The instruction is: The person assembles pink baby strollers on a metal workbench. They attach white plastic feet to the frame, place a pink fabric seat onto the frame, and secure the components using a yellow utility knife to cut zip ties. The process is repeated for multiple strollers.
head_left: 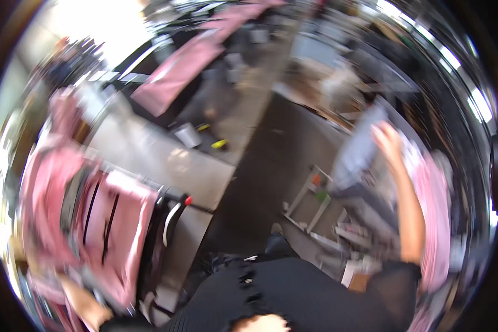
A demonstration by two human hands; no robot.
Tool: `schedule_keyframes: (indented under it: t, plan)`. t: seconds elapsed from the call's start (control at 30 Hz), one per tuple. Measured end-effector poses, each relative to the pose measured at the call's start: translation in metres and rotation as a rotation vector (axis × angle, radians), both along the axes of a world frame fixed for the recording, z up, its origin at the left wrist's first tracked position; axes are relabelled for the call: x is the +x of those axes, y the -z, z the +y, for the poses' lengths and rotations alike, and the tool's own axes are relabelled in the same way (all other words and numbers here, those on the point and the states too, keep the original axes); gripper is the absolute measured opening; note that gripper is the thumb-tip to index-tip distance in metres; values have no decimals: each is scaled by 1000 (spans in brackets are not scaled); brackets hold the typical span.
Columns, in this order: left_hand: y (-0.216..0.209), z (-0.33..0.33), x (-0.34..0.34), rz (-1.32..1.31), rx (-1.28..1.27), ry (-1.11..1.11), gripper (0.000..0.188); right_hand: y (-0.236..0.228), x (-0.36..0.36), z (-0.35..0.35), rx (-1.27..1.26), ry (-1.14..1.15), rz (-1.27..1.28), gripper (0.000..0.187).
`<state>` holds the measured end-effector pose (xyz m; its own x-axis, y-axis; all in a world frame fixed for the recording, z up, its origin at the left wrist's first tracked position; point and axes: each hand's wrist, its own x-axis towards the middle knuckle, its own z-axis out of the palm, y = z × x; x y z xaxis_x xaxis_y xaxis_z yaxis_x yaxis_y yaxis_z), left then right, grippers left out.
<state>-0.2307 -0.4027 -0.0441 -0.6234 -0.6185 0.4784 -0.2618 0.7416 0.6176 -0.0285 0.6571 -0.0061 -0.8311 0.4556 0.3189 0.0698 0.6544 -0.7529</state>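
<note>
Motion blur smears much of the picture. My right hand [388, 143] is raised at the right with its fingers stretched out and nothing visible in them. It is next to a blue-grey cloth or sheet [355, 152], and I cannot tell whether it touches it. At the lower left my left hand [66, 285] is low beside a pile of pink fabric [52, 193], its fingers too blurred to read. Close to it lies a pink fabric panel [124, 221] with dark strips, on a machine with a red knob [188, 200].
A light worktable [149, 149] stands at the left, with a long pink strip [177, 69] beyond it. On the right, more pink fabric [432, 210] hangs near my arm, and a pale frame [299, 207] stands by the dark floor mat [249, 171].
</note>
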Motion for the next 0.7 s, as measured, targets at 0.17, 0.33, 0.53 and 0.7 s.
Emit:
schedule_keyframes:
  t: [0.17, 0.33, 0.53, 0.7]
  plan:
    - [-2, 3, 95, -58, -49, -238, 29, 45, 45, 114, -118, 159, -166, 9]
    - [-12, 33, 113, -54, 84, -295, 31, 43, -59, 56, -198, -121, -177, 10]
    - [-64, 69, 110, 24, 482, 16, 35, -10, -149, -143, -34, -652, -219, 9]
    - [-135, 109, 75, 6, 97, 272, 53, -37, -189, -257, -18, -804, -171, 9]
